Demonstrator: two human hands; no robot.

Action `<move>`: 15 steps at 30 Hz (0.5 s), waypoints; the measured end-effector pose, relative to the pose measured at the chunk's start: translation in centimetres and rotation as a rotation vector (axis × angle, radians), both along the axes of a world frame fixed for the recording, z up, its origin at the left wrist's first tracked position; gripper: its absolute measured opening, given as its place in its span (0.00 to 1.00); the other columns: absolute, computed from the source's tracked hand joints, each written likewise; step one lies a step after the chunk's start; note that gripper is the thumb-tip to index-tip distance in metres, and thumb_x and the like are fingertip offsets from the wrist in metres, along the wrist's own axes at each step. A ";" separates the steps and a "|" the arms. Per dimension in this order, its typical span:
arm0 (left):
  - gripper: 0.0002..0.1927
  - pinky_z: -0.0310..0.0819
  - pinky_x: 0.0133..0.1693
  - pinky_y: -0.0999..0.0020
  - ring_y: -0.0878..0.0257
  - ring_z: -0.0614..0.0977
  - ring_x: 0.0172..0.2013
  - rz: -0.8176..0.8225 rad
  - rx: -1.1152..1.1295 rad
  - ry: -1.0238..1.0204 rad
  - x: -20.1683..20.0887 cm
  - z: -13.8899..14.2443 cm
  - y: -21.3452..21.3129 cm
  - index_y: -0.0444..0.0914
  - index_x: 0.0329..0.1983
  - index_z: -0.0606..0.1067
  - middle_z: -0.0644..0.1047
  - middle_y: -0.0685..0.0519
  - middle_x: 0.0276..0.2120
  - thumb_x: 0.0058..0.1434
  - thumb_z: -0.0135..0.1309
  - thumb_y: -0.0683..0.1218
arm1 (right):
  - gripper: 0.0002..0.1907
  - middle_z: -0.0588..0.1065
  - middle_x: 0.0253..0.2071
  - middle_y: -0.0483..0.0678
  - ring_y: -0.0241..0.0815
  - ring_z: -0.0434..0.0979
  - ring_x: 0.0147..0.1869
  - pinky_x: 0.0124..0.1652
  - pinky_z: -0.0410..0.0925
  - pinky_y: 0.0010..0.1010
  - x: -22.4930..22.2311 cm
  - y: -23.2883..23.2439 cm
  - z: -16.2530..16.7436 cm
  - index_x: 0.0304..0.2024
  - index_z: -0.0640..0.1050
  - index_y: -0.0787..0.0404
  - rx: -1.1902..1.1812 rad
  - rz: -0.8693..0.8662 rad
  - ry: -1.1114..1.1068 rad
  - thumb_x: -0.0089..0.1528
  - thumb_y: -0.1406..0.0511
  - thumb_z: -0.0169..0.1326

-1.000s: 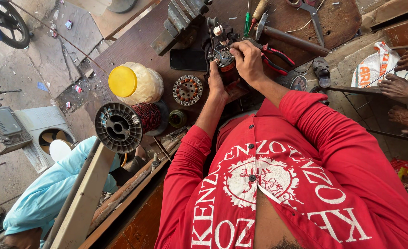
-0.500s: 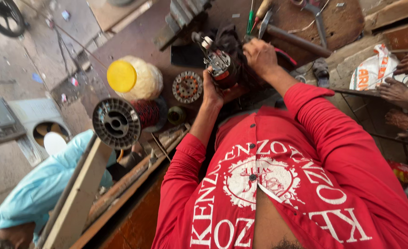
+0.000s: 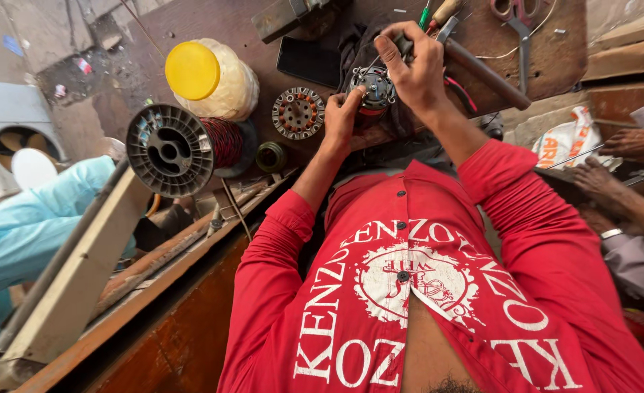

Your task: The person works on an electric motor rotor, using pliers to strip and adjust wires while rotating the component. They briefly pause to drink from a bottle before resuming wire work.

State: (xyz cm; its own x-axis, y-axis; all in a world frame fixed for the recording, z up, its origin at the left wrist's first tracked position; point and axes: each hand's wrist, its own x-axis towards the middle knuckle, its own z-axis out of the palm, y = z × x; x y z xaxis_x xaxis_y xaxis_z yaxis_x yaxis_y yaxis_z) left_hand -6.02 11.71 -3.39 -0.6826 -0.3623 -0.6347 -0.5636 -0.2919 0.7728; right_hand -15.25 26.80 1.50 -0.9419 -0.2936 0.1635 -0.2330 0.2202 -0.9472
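Note:
A small electric motor (image 3: 375, 89) with a round metal face and copper winding is held over the dark wooden bench (image 3: 555, 51). My left hand (image 3: 342, 118) grips it from below and the left. My right hand (image 3: 418, 67) curls over its top and right side, thumb pointing to the upper left. A dark cloth (image 3: 354, 44) lies under and behind the motor. Both sleeves are red.
On the bench are a round stator core (image 3: 298, 113), a black spool of reddish copper wire (image 3: 183, 149), a yellow-lidded plastic jar (image 3: 207, 74), a black phone (image 3: 309, 62), a hammer handle (image 3: 486, 75) and scissors (image 3: 515, 16). Another person's hands (image 3: 617, 164) rest at the right; someone in light blue (image 3: 30, 225) is at left.
The view has drawn closer to the bench. My right hand has moved from beside the motor to over its top, while my left hand keeps its hold on it.

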 end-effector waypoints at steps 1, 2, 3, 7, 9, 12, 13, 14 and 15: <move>0.41 0.82 0.28 0.63 0.57 0.84 0.35 0.017 -0.035 -0.005 -0.1 0.0 0.0 0.27 0.56 0.69 0.79 0.41 0.42 0.51 0.62 0.62 | 0.18 0.73 0.26 0.42 0.31 0.72 0.28 0.30 0.63 0.25 -0.1 -0.1 -0.6 0.45 0.79 0.65 0.010 -0.008 0.080 0.74 0.55 0.60; 0.41 0.81 0.32 0.65 0.57 0.84 0.37 -0.005 -0.125 0.015 -0.1 -0.1 0.0 0.26 0.55 0.71 0.80 0.40 0.43 0.52 0.63 0.63 | 0.18 0.74 0.26 0.42 0.30 0.74 0.28 0.29 0.65 0.25 -0.2 -0.1 -1.3 0.43 0.77 0.65 0.018 -0.012 0.158 0.75 0.55 0.58; 0.41 0.80 0.36 0.68 0.57 0.85 0.39 -0.028 -0.217 0.031 -0.1 0.0 -0.1 0.25 0.55 0.73 0.81 0.39 0.44 0.53 0.65 0.63 | 0.18 0.75 0.26 0.41 0.29 0.76 0.28 0.29 0.66 0.24 -0.3 -0.1 -2.0 0.42 0.76 0.64 0.023 -0.014 0.235 0.76 0.55 0.57; 0.44 0.82 0.42 0.68 0.58 0.86 0.41 -0.084 -0.155 0.026 -0.4 0.5 -1.1 0.25 0.56 0.73 0.82 0.37 0.46 0.50 0.65 0.64 | 0.18 0.72 0.21 0.41 0.32 0.73 0.24 0.25 0.64 0.26 -0.7 -0.4 -3.9 0.36 0.74 0.63 -0.055 -0.037 0.321 0.75 0.57 0.56; 0.43 0.83 0.38 0.65 0.58 0.86 0.39 -0.074 -0.067 -0.005 -0.7 0.9 -1.4 0.25 0.54 0.74 0.82 0.40 0.44 0.47 0.65 0.64 | 0.17 0.71 0.21 0.42 0.33 0.73 0.24 0.26 0.64 0.28 -0.2 -1.1 -3.8 0.36 0.73 0.64 -0.107 -0.094 0.362 0.74 0.59 0.57; 0.42 0.83 0.36 0.66 0.58 0.86 0.37 -0.092 -0.054 0.006 -1.0 1.4 -1.7 0.27 0.51 0.77 0.83 0.42 0.41 0.46 0.64 0.64 | 0.16 0.72 0.23 0.43 0.35 0.74 0.26 0.28 0.66 0.28 -0.1 -1.7 -3.7 0.36 0.74 0.63 -0.087 -0.181 0.390 0.75 0.59 0.57; 0.41 0.82 0.36 0.66 0.58 0.86 0.37 -0.104 -0.069 0.009 -1.0 1.5 -1.7 0.27 0.50 0.78 0.83 0.42 0.40 0.46 0.64 0.65 | 0.16 0.72 0.23 0.43 0.35 0.74 0.26 0.28 0.66 0.28 0.0 -1.9 -3.5 0.35 0.73 0.62 -0.116 -0.182 0.335 0.74 0.59 0.56; 0.40 0.81 0.37 0.68 0.59 0.86 0.37 -0.119 -0.128 0.015 -1.0 1.4 -1.7 0.27 0.49 0.79 0.84 0.42 0.39 0.47 0.65 0.65 | 0.16 0.72 0.23 0.44 0.35 0.74 0.25 0.27 0.66 0.27 -0.1 -2.0 -3.3 0.35 0.73 0.62 -0.143 -0.188 0.280 0.74 0.59 0.56; 0.39 0.80 0.38 0.70 0.60 0.86 0.37 -0.138 -0.192 0.030 -1.1 1.3 -1.7 0.27 0.48 0.79 0.84 0.42 0.38 0.48 0.65 0.65 | 0.16 0.72 0.23 0.44 0.35 0.74 0.25 0.27 0.66 0.27 -0.2 -2.2 -3.1 0.34 0.72 0.62 -0.175 -0.198 0.234 0.73 0.60 0.56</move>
State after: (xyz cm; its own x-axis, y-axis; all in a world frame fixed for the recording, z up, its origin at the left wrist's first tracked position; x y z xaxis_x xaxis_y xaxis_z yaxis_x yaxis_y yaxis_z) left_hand -7.14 9.96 -2.08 -0.7518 -0.3764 -0.5414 -0.5636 -0.0594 0.8239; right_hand -15.42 24.61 -1.60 -0.9088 -0.0578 0.4132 -0.4172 0.1217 -0.9006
